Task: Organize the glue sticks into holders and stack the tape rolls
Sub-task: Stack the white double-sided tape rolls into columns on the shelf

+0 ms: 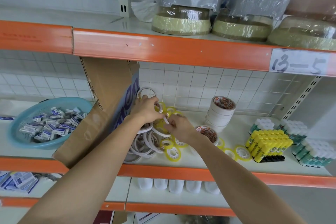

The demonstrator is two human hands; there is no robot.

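Mid-frame, a thin white tape ring (165, 120) is pinched between the left hand (147, 110) and right hand (179, 129), fingers curled, above the tape pile (145, 143).

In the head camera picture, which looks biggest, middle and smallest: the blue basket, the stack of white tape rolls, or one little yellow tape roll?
1. blue basket
2. stack of white tape rolls
3. little yellow tape roll

All sit on one shelf, so nearness hardly matters.

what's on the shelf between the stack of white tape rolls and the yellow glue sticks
Bare shelf in the head view: nothing lies between the white tape stack and the yellow glue sticks.
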